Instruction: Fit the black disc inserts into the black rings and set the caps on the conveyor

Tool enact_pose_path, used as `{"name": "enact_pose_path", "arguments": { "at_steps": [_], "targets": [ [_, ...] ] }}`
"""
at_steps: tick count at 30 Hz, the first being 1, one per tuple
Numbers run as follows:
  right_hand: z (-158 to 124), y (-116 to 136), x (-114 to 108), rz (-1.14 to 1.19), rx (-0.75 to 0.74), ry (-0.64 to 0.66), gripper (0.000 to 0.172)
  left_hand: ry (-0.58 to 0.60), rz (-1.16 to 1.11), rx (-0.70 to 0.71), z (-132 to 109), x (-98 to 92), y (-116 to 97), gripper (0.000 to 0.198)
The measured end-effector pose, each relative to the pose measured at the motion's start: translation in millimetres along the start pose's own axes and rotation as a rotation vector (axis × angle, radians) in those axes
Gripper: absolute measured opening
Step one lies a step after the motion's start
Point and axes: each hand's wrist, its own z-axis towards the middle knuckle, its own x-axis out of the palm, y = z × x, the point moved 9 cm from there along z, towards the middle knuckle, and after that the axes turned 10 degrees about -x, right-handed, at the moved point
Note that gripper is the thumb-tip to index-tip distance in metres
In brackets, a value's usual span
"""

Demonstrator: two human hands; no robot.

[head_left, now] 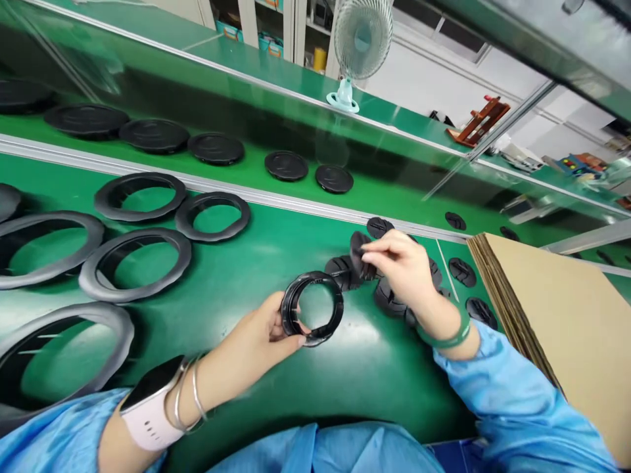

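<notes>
My left hand (256,338) grips a small black plastic ring (312,307) by its left edge and holds it just above the green bench (236,276). My right hand (401,263) pinches a small black round cap (359,256) and lifts it above a loose cluster of the same caps (389,295) lying on the bench. The cap hangs a little to the right of the ring and above it, apart from it. My left wrist carries a white watch and thin bangles, my right wrist a green band.
Several larger black rings (135,263) lie on the bench at the left. Black discs (217,148) sit in a row on the raised belt behind. A stack of cardboard sheets (557,315) stands at the right. A small fan (362,46) is on the far ledge.
</notes>
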Motion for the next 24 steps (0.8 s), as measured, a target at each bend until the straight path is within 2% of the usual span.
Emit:
{"name": "enact_pose_path", "arguments": {
  "at_steps": [3,5,7,10,16,21,24],
  "targets": [
    [-38,45,18,0.077,-0.129,0.064,0.005,-0.139,0.061,0.008,2,-3.5,-5,0.047],
    [-53,59,29,0.074,-0.226,0.085,0.008,-0.241,0.135,-0.006,3,-3.8,-7,0.057],
    [-62,63,36,0.027,-0.317,0.093,0.010,-0.280,0.195,0.000,7,1.3,-10,0.061],
    [-69,62,42,-0.052,-0.398,0.106,0.012,-0.254,0.178,0.027,13,11.0,-10,0.064],
    [-77,64,50,-0.145,-0.476,0.153,0.016,-0.098,-0.068,-0.042,19,19.7,-5,0.070],
    [-80,71,61,-0.220,-0.556,0.271,0.022,-0.092,-0.070,-0.067,16,17.7,-8,0.061],
    [-79,68,63,-0.232,-0.520,0.302,0.023,-0.091,-0.056,-0.075,16,18.3,-7,0.060]
  ]
}}
